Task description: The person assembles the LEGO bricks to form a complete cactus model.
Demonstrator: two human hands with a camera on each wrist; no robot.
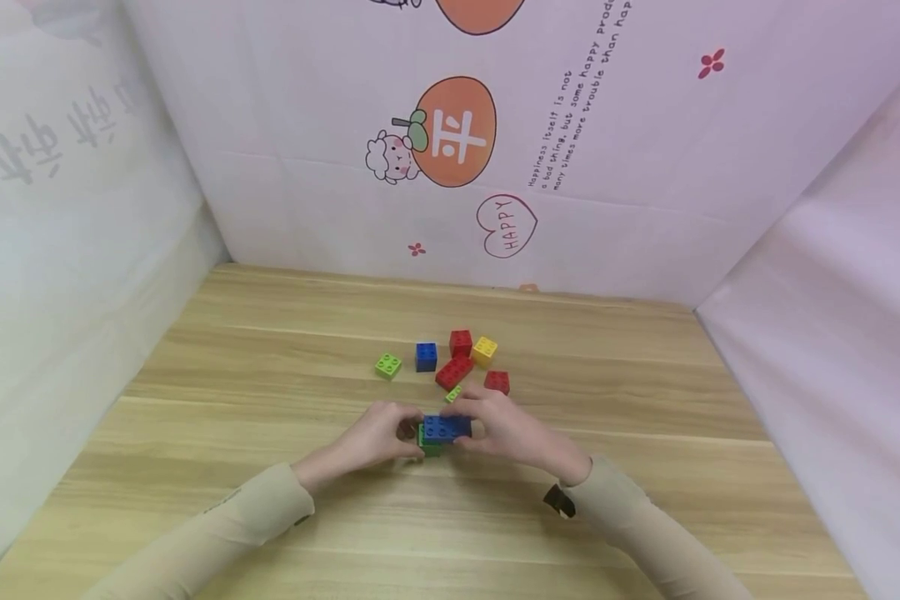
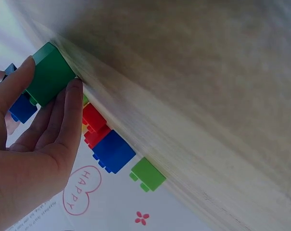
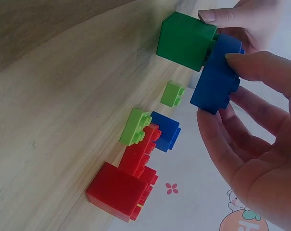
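A dark green brick (image 3: 186,41) stands on the table with a long blue brick (image 1: 446,427) over its studs, jutting out to the right. Some green studs show in the narrow gap between the two in the right wrist view. My left hand (image 1: 377,435) grips the green brick (image 2: 51,74), thumb on one side and fingers on the other. Between thumb and fingertips, my right hand (image 1: 506,427) pinches the blue brick (image 3: 216,74) by its overhanging part. A light green brick (image 3: 135,127) lies just beyond the right hand, partly covered by it in the head view.
Behind the hands on the wooden table (image 1: 330,325) lie a light green brick (image 1: 388,366), a blue brick (image 1: 426,357), a yellow brick (image 1: 484,350) and red bricks (image 1: 454,372). Printed white cloth walls (image 1: 330,208) enclose the back and sides.
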